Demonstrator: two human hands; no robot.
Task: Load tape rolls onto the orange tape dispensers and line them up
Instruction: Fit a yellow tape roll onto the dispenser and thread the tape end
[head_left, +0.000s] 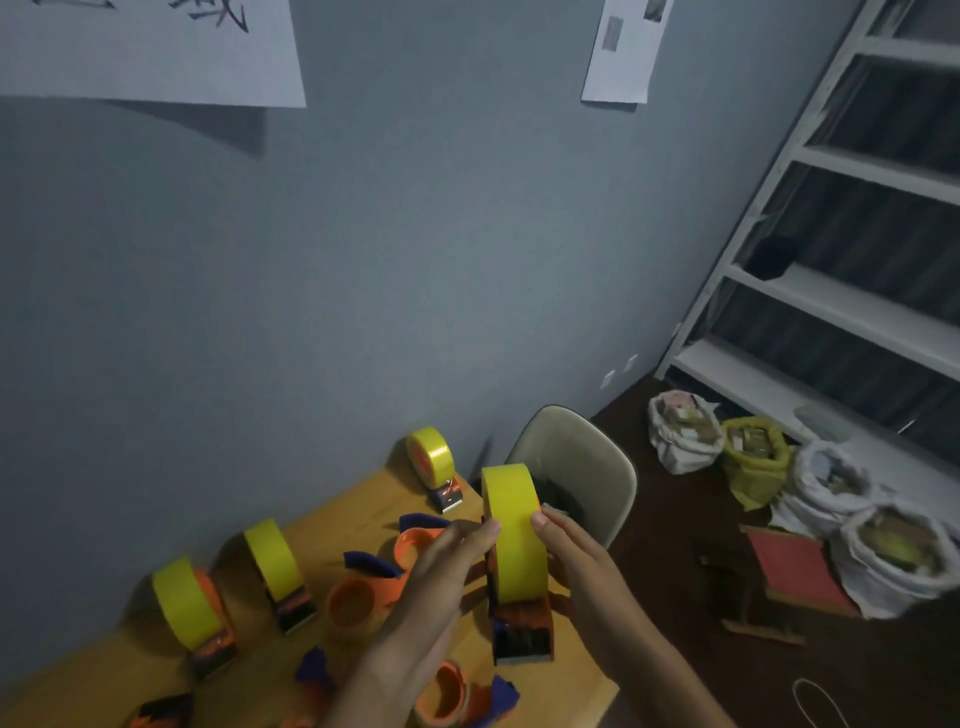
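Observation:
Both my hands hold one orange tape dispenser (522, 631) loaded with a yellow tape roll (511, 530), raised above the right end of the wooden table (358, 499). My left hand (436, 577) grips the roll's left side and my right hand (576, 556) its right side. Three loaded dispensers stand along the wall side: one at the far right (431, 460), one in the middle (275, 569), one at the left (189, 608). Empty orange dispensers with dark blue parts lie loose on the table, one (358, 597) in the middle and one (447, 696) near the front edge.
A beige chair (576, 467) stands just past the table's right end. On the dark floor to the right sit several filled bags (685, 436), a red-topped stool (789, 566) and a white shelving rack (831, 291). The blue-grey wall carries paper sheets (156, 47).

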